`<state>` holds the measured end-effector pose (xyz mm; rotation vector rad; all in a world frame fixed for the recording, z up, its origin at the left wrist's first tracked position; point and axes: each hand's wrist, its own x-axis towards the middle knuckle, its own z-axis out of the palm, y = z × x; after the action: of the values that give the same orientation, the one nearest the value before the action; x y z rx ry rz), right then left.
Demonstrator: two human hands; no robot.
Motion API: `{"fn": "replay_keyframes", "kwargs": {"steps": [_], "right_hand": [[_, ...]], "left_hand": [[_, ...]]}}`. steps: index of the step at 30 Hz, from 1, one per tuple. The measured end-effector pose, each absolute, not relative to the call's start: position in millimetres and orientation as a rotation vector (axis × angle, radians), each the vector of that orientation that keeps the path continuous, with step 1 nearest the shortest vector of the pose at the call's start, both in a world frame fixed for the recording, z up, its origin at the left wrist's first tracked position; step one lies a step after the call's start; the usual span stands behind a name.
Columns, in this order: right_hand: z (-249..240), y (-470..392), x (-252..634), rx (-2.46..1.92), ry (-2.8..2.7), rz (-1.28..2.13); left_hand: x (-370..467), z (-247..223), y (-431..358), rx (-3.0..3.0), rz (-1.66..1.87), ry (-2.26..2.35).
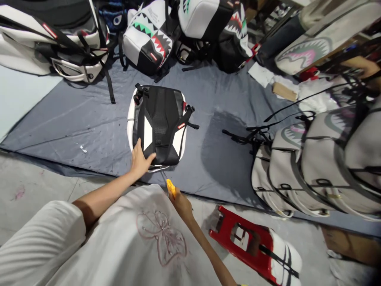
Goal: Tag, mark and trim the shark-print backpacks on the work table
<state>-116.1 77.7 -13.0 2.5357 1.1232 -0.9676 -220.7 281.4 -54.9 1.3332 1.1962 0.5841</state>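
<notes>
A black and white backpack (162,115) lies on the dark sheet with its padded back and straps facing up. My left hand (141,160) rests on its near left corner, thumb spread away from the fingers. In my right hand (180,201) is a yellow-handled tool (170,187) with a thin dark metal tip. That tip reaches the backpack's near edge, just right of my left thumb. Whether it touches the fabric, and the tool's exact kind, I cannot make out.
Several backpacks with shark-mouth prints (149,37) stand along the far side. Beige backpacks (285,163) are lined up at the right, straps trailing over the grey sheet (89,123). A red stool (247,238) is on the floor at my right. Paper scraps (262,74) lie at the far right.
</notes>
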Motion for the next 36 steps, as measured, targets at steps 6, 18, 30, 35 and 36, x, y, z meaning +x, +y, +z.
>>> {"fn": "replay_keyframes", "kwargs": {"steps": [6,18,30,35,36], "right_hand": [[-10,80,-125,2.642,1.093,-1.032],[-21,79,-143,2.871,0.887,-1.114],[-43,120,-123,2.955,0.948,-1.125],[-30,106,-119,2.978,0.958,-1.206],[-28,104,-118,2.980,0.961,-1.224]], "left_hand": [[-228,-67,289,2.741,-0.041,0.603],[-173,-64,350,2.818,-0.494,0.631],[-194,-56,325,2.752,-0.191,0.626],[-256,-83,265,2.651,-0.054,0.611],[-262,-91,261,2.627,-0.053,0.633]]}}
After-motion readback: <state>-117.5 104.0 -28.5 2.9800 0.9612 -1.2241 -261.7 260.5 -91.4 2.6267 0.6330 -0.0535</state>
